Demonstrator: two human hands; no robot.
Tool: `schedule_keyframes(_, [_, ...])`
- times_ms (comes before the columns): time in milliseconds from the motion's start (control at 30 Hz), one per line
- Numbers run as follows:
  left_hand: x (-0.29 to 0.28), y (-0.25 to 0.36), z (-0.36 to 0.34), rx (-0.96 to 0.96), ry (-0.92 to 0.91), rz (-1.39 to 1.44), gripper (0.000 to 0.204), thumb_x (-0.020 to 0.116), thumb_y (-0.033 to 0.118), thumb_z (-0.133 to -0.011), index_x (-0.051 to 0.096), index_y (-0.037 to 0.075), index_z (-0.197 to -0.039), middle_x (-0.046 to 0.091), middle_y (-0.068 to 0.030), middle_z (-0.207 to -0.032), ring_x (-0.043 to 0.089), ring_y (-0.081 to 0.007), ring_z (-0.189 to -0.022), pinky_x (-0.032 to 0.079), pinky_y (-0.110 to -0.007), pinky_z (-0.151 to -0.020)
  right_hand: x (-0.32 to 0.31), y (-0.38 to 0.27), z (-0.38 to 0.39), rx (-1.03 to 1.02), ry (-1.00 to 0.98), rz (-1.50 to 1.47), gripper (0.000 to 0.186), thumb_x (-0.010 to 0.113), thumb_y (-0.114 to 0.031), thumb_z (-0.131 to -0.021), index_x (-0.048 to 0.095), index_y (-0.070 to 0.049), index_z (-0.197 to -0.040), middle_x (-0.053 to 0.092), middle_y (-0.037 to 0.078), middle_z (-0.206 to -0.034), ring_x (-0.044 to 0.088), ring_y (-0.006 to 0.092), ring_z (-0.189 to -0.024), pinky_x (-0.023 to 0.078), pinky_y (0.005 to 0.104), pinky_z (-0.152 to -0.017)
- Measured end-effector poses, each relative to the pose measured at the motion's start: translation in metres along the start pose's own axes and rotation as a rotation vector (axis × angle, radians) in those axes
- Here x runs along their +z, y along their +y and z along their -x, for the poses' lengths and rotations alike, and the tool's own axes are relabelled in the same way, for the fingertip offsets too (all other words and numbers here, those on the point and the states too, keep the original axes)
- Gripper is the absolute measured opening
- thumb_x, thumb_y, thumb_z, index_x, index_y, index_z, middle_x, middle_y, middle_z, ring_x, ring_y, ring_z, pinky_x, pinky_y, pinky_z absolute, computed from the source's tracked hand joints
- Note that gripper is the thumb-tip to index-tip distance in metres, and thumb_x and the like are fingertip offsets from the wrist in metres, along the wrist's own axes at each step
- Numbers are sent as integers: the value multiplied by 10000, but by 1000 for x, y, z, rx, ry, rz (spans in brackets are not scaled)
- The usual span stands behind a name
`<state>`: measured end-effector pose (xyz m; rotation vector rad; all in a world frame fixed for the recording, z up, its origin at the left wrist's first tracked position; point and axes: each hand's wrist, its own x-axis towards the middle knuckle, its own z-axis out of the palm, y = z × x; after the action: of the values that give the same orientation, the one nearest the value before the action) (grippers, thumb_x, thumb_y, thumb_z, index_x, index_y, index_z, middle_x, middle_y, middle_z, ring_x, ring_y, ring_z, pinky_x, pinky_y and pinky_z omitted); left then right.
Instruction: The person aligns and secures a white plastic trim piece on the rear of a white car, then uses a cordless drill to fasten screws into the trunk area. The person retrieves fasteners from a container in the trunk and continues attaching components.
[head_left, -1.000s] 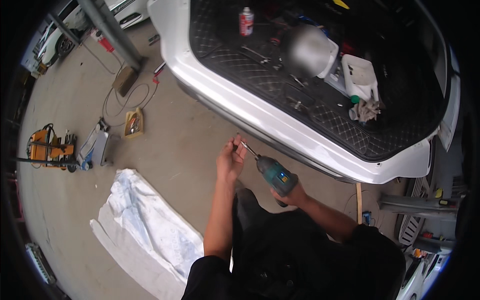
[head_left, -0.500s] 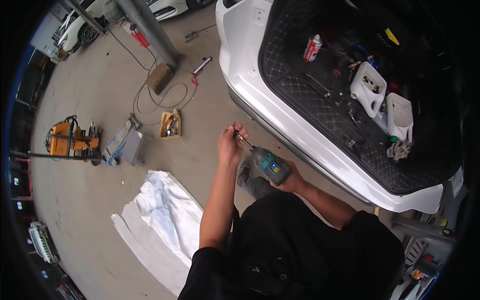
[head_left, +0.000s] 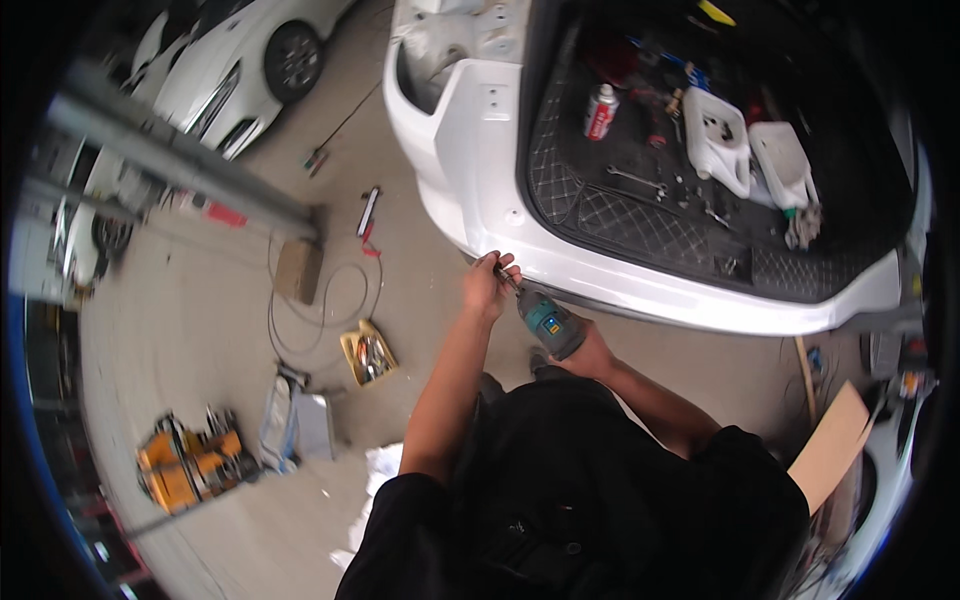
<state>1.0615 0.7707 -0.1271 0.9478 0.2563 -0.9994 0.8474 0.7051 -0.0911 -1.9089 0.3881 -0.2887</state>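
Note:
My right hand [head_left: 592, 355] is closed round the grip of a teal and black cordless impact driver [head_left: 549, 324]. A slim metal extension [head_left: 512, 281] sticks out of the driver's nose, pointing up and left. The fingers of my left hand [head_left: 486, 286] pinch its far end; what sits at that tip is mostly hidden. Both hands are in front of my body, near the rear bumper edge of a white car [head_left: 590, 273]. The car's boot [head_left: 640, 235] is open, with a quilted black lining.
In the boot are a red and white spray can [head_left: 601, 112], a combination wrench [head_left: 637, 180] and cut-open white jugs [head_left: 718, 140]. On the floor at left stand a yellow tool container [head_left: 368, 355], a brown block [head_left: 297, 271], a hose loop and an orange machine [head_left: 190, 465]. Cardboard [head_left: 830, 448] is at right.
My view has turned, and the car's rear edge now lies more level across it. Both hands are closer to the bumper, still on the driver and its extension. The white sheet is mostly out of view.

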Motion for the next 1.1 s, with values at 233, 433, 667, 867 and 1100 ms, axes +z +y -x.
schedule_keyframes(233, [4,1,-111,-359,-40,-144,241,411,199,-1001,490,-28,-1024,668,-226,-925,636,-245,-661,570,-342,-574,74,40,-41,136,459,253,731,784,-266,-679,492,19,-1286,623,225,-1124,636,387,-952,534,422,-786])
schedule_keyframes(433, [0,2,-165,-462,-60,-176,301,316,208,-1012,485,-40,-1031,641,-217,-982,621,-319,-824,578,-403,-708,119,68,-76,275,606,294,778,766,-272,-676,443,-32,-1342,614,216,-1136,617,399,-952,521,456,-779])
schedule_keyframes(667, [4,13,-178,-516,-54,-261,321,294,211,-1013,492,-40,-1044,634,-184,-942,602,-318,-836,561,-414,-738,119,69,-92,344,582,290,769,754,-276,-678,441,-51,-1344,612,201,-1144,609,401,-955,511,461,-791])
schedule_keyframes(867, [3,15,-183,-565,-76,-231,295,292,203,-996,483,-17,-1044,626,-187,-982,599,-328,-816,562,-417,-696,117,67,-98,330,599,308,742,745,-286,-683,457,-52,-1325,618,185,-1114,611,394,-939,509,461,-776])
schedule_keyframes(1100, [-5,15,-181,-386,-138,-653,325,315,225,-988,516,-12,-1082,659,-174,-981,619,-288,-758,543,-395,-705,115,65,-103,332,588,307,735,737,-290,-692,451,-53,-1326,608,178,-1129,610,391,-935,509,461,-772])
